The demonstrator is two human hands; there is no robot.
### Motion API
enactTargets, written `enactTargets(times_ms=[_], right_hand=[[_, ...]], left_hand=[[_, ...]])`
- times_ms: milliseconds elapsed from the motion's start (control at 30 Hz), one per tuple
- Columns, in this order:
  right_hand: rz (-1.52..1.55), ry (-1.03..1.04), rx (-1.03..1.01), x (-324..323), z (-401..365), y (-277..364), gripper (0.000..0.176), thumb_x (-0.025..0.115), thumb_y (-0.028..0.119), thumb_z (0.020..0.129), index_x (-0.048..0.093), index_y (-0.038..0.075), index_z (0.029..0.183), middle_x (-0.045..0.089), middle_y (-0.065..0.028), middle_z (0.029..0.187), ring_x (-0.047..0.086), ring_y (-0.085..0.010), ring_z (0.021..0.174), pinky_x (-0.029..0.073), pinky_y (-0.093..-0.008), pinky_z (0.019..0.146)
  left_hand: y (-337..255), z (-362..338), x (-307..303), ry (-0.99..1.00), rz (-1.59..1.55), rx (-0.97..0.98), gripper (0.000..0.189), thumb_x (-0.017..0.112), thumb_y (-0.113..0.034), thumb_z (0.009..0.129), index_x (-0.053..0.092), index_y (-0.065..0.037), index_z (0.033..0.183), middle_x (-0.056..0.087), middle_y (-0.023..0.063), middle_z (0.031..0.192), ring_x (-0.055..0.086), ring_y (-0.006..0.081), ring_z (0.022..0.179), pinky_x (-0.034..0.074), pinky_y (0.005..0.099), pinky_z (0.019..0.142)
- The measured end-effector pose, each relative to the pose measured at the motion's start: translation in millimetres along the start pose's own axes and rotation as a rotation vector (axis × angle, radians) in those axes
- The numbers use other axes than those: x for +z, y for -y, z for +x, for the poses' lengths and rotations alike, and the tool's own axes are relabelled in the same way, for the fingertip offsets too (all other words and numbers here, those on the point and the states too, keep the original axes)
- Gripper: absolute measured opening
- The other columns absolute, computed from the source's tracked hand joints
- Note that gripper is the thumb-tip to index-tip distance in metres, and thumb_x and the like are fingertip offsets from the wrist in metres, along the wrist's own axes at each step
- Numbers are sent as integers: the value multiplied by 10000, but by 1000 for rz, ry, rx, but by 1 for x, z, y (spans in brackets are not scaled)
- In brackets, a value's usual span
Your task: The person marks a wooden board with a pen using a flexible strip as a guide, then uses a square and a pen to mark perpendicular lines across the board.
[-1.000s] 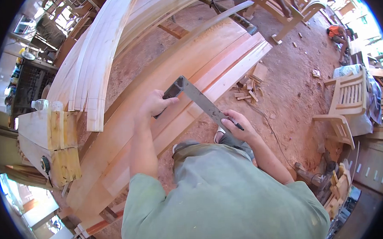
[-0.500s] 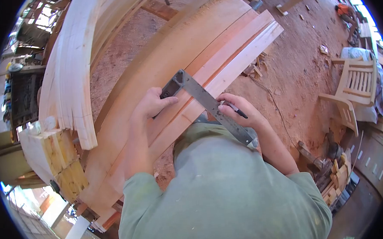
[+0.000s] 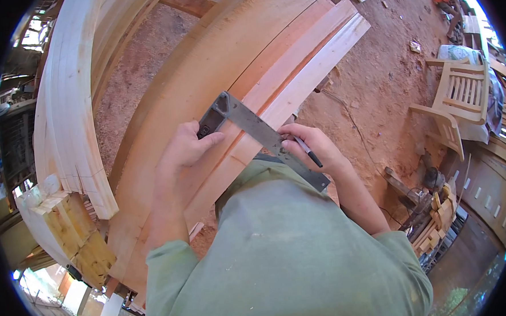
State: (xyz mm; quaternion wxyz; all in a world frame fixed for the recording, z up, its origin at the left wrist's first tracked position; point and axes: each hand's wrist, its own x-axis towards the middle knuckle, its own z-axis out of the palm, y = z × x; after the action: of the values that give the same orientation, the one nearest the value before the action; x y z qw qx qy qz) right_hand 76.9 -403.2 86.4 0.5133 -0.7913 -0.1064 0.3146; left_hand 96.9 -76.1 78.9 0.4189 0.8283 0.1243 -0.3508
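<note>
My left hand (image 3: 186, 147) is closed round the dark stock of a metal try square (image 3: 263, 131), thumb on top. The stock lies along the wood, and the blade runs across a pale grooved wooden strip (image 3: 301, 92) towards my body, past the strip's near edge. A black-and-white pen (image 3: 309, 152) is pinched in my right hand (image 3: 321, 146), its black end pointing towards me. The fingertips of that hand are at the blade's edge. Beneath and behind the strip is a wide curved plank (image 3: 202, 63).
Curved pale boards (image 3: 70, 110) stand at the left above a thick wooden block (image 3: 68, 230). On the right are a wooden chair (image 3: 461, 92) and a stack of offcuts (image 3: 436, 223). A cable (image 3: 351, 115) crosses the dirt floor. A person in orange (image 3: 444, 2) is far off.
The camera view has shifted, so the boards and chair appear further left. Both hands keep their holds on the try square and the pen, and the square still lies across the strip.
</note>
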Motion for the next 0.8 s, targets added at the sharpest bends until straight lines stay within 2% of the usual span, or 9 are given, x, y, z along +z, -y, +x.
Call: enactTargets(times_ms=[33, 67, 133, 233, 433, 500, 633, 700, 800], right_hand=[[-24, 28, 36, -2, 0, 2, 248, 579, 135, 986, 646, -7, 1177, 687, -137, 922, 643, -201, 841, 520, -334, 795], [-28, 34, 36, -4, 0, 4, 248, 579, 135, 986, 646, -7, 1177, 687, -137, 922, 643, -201, 841, 520, -334, 795], [-23, -101, -3, -9, -3, 5, 282, 608, 184, 986, 643, -19, 1178, 691, -181, 921, 679, -301, 853, 526, -402, 772], [-3, -270, 3, -21, -6, 9, 277, 604, 184, 986, 658, -26, 1158, 692, -167, 937, 677, -259, 859, 523, -376, 767], [127, -252, -183, -20, 23, 25, 205, 608, 98, 943, 680, -32, 1084, 670, -139, 881, 654, -211, 816, 514, -335, 744], [126, -253, -244, -10, 42, 28, 187, 609, 84, 934, 673, -30, 1068, 670, -136, 878, 655, -213, 814, 514, -340, 737], [33, -212, -225, 7, 69, 25, 129, 631, 91, 928, 648, 7, 1025, 675, -143, 875, 663, -274, 820, 524, -373, 743], [-55, -217, -284, 10, 76, 25, 119, 640, 93, 926, 642, 20, 1019, 677, -146, 874, 663, -299, 823, 527, -385, 746], [-112, -232, -351, 9, 80, 30, 112, 659, 94, 915, 653, 34, 1009, 676, -146, 866, 659, -327, 838, 527, -402, 744]], left_hand=[[2, 2, -1, -1, -5, -1, 524, 830, -444, 785, 679, 52, 859, 640, 115, 700, 582, 168, 650, 472, 360, 586], [6, 4, -2, 11, 35, 15, 514, 830, -438, 787, 676, 50, 844, 625, 107, 682, 577, 164, 642, 468, 359, 582], [9, 7, -1, 19, 70, 23, 505, 829, -432, 789, 673, 47, 830, 609, 100, 664, 572, 161, 635, 464, 359, 578], [14, 7, 1, -33, 83, 100, 502, 831, -422, 788, 663, 51, 804, 589, 95, 638, 558, 159, 607, 453, 371, 557], [9, 3, 1, -8, 22, -15, 519, 832, -421, 788, 652, 66, 801, 596, 136, 641, 569, 187, 616, 452, 393, 561], [10, 6, 0, 1, 95, 26, 406, 830, -341, 816, 673, 32, 857, 587, 19, 689, 540, 112, 640, 446, 329, 549], [3, 3, -2, 13, 82, 20, 395, 827, -329, 814, 677, 33, 857, 585, 14, 679, 540, 110, 637, 443, 333, 547], [1, 2, -2, 8, 92, 10, 495, 826, -392, 789, 685, 78, 863, 655, 187, 707, 635, 236, 675, 489, 404, 624], [4, 3, 0, -10, 95, 47, 480, 821, -384, 791, 694, 72, 874, 671, 191, 725, 646, 236, 689, 496, 405, 637]])
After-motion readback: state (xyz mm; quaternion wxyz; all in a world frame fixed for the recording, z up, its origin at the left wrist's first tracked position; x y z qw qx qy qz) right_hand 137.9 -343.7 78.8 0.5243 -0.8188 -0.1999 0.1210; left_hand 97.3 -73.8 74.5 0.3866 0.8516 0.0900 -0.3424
